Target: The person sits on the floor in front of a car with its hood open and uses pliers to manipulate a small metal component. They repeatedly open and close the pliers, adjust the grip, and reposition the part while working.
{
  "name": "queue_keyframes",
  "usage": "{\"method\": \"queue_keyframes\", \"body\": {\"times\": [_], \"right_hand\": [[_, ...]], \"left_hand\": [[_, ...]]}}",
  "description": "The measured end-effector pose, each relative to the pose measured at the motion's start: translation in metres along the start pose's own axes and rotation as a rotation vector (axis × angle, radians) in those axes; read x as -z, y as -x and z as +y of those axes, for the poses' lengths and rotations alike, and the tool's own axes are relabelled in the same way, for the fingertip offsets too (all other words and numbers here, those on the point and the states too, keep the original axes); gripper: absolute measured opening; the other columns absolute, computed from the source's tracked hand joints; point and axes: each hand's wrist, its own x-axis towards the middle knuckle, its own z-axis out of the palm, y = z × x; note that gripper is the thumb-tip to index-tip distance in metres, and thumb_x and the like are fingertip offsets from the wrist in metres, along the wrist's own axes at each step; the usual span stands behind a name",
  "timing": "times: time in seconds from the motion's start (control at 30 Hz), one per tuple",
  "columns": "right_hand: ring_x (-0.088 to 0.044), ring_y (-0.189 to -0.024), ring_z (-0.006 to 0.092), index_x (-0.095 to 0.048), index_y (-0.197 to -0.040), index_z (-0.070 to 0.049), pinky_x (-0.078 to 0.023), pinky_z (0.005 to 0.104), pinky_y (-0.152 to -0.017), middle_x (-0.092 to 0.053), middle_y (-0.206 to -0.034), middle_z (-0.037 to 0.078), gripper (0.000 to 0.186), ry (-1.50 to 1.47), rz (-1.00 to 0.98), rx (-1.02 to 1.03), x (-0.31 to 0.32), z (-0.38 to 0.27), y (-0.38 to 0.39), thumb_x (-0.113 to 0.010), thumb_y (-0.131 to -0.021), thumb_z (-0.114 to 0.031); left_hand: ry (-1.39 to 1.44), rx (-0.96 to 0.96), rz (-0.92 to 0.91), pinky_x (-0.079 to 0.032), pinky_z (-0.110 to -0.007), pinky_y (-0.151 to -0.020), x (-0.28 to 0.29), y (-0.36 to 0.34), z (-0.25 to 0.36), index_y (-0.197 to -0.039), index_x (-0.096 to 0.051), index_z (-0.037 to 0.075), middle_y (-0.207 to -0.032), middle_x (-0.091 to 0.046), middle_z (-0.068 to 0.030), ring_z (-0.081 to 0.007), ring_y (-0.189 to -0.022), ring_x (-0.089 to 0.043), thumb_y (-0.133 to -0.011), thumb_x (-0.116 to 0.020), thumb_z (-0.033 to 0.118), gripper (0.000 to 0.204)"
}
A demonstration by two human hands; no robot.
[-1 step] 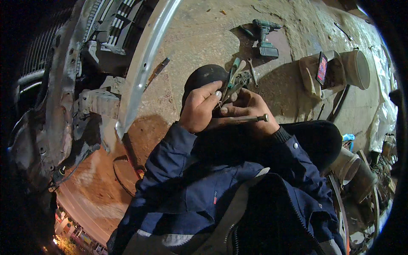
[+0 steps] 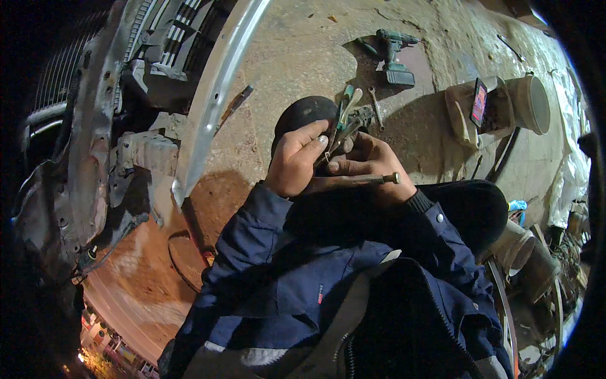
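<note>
My left hand (image 2: 297, 158) pinches a thin metal piece (image 2: 327, 153) between thumb and fingers, over my dark-clad knee (image 2: 300, 110). My right hand (image 2: 372, 164) is closed close beside it, thumb toward that piece. A long metal rod with a flanged round end (image 2: 372, 179) lies across the right hand, seemingly held in it; the exact grip is hidden. Just beyond my fingers are green-handled tools (image 2: 347, 107) and a dark metal tool (image 2: 360, 117), partly overlapping. An open-end wrench (image 2: 377, 110) lies on the ground to their right.
A cordless drill (image 2: 394, 57) lies ahead on the concrete. A phone (image 2: 478, 101) leans on buckets (image 2: 530, 104) at right. Another wrench (image 2: 511, 47) lies farther back. A long metal strip (image 2: 221, 76) and dismantled vehicle front parts (image 2: 95, 158) fill the left. Assorted scrap (image 2: 536, 278) is at lower right.
</note>
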Motion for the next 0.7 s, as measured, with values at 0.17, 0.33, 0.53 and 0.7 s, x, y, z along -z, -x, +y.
{"method": "queue_keyframes", "body": {"times": [0.17,0.33,0.53,0.7], "right_hand": [[-0.068,-0.095,0.0119,-0.069,-0.111,0.000,-0.056,0.0300,-0.087,-0.074,-0.103,0.003,0.031,0.380,-0.021,-0.056,0.011,0.000,-0.006,-0.091,-0.089,-0.007],[-0.065,-0.090,0.0094,-0.070,-0.101,0.000,-0.054,0.0291,-0.083,-0.073,-0.096,0.000,0.032,0.372,-0.123,-0.051,0.015,0.006,-0.011,-0.096,-0.086,-0.013],[-0.066,-0.091,0.0110,-0.071,-0.103,0.000,-0.054,0.0302,-0.083,-0.075,-0.097,0.002,0.031,0.559,-0.081,-0.117,0.012,-0.001,-0.012,-0.094,-0.085,-0.009],[-0.066,-0.094,0.0102,-0.070,-0.108,0.000,-0.053,0.0300,-0.085,-0.073,-0.098,0.000,0.029,0.444,-0.085,-0.048,0.012,-0.013,0.001,-0.089,-0.086,-0.003]], "left_hand": [[0.291,0.136,-0.058,-0.056,-0.031,-0.096,0.007,0.003,-0.003,-0.139,-0.064,-0.010,-0.116,-0.078,-0.0135,-0.0175,-0.101,-0.073,-0.105,-0.058,0.013,0.042],[0.439,0.130,-0.062,-0.058,-0.027,-0.088,0.005,0.004,-0.008,-0.134,-0.067,-0.006,-0.113,-0.076,-0.0102,-0.0125,-0.097,-0.071,-0.106,-0.055,0.007,0.033],[0.398,0.111,0.020,-0.059,-0.027,-0.086,-0.002,0.006,-0.006,-0.138,-0.066,-0.006,-0.117,-0.076,-0.0102,-0.0127,-0.096,-0.070,-0.106,-0.057,0.005,0.035],[0.312,0.016,0.133,-0.058,-0.029,-0.092,-0.005,0.006,0.008,-0.142,-0.064,-0.005,-0.118,-0.074,-0.0087,-0.0126,-0.098,-0.069,-0.107,-0.056,0.005,0.038]]}}
